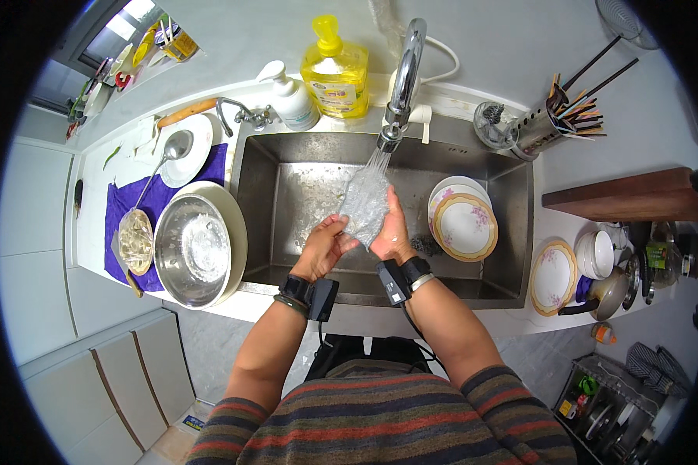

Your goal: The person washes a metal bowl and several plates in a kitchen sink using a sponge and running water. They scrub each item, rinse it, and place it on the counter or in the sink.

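Observation:
A whitish mesh dishcloth [365, 203] hangs between my hands under water running from the chrome faucet [391, 136]. My left hand [324, 243] pinches its lower left edge between thumb and fingers. Along its right side lies my right hand [392, 228], palm turned towards the cloth, supporting it. Both hands are over the stainless steel sink [302, 192]. Stacked plates with floral prints [465, 226] rest in the sink's right part, beside a dark scouring pad [426, 245].
Left of the sink stand a metal basin [192, 250], a ladle [178, 145] and a white plate [187, 165]. Behind it are a yellow soap bottle [335, 75] and a white pump bottle [294, 102]. A chopstick holder [538, 131], floral plate [554, 279] and bowls [602, 254] stand right.

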`<state>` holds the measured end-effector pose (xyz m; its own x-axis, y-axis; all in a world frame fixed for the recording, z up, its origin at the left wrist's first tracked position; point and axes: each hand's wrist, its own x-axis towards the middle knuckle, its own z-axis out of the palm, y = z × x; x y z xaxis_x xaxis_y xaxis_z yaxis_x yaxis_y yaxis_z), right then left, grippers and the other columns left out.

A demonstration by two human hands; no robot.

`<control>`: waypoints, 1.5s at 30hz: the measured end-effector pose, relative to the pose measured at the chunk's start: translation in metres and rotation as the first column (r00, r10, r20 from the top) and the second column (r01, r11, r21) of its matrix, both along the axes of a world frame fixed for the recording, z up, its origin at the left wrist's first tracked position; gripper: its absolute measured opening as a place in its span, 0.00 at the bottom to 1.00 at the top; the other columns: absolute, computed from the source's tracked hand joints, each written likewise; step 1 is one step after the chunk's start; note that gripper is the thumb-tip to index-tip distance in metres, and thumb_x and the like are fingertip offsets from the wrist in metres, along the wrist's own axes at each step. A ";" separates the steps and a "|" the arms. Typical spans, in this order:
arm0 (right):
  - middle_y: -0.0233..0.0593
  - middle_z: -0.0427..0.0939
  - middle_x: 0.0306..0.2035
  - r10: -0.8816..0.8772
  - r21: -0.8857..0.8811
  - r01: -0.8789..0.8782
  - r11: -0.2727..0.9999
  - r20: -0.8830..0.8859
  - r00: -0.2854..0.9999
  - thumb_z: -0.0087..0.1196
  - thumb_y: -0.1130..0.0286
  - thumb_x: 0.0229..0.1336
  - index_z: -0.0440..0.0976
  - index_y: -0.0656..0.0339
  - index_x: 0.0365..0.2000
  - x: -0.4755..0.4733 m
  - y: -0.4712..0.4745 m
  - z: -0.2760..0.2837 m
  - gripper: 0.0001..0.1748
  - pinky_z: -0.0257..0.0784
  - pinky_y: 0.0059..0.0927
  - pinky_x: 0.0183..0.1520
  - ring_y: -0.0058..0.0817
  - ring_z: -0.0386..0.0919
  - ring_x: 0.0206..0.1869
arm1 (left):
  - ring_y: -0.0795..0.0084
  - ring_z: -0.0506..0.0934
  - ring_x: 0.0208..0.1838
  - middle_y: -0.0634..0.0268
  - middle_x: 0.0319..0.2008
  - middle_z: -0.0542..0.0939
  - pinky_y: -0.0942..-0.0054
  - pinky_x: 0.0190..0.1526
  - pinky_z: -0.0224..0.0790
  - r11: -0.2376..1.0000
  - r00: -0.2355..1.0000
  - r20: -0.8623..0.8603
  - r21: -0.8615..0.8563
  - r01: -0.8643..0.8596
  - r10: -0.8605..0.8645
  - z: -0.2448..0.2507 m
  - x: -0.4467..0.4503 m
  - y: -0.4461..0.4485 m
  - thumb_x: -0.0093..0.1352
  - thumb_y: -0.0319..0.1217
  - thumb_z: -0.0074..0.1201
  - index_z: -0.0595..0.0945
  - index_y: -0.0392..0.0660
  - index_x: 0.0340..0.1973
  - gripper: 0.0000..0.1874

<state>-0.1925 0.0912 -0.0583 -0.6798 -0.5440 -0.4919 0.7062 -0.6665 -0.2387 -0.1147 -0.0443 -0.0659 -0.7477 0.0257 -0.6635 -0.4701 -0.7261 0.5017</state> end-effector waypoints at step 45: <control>0.36 0.76 0.41 0.025 0.326 -0.072 0.943 0.145 0.989 0.48 0.51 0.63 0.73 0.58 0.40 0.022 -0.029 -0.021 0.20 0.69 0.37 0.50 0.29 0.74 0.45 | 0.44 0.76 0.25 0.46 0.20 0.76 0.57 0.28 0.69 0.093 0.926 0.058 -0.991 0.099 -0.373 0.035 -0.036 0.034 0.68 0.41 0.53 0.77 0.39 0.27 0.16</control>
<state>-0.1708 0.0625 -0.0795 -0.5702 -0.3662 -0.7354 0.7770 -0.5312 -0.3379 -0.1508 -0.0103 -0.0306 -0.9315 -0.3311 -0.1506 -0.3248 0.5709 0.7541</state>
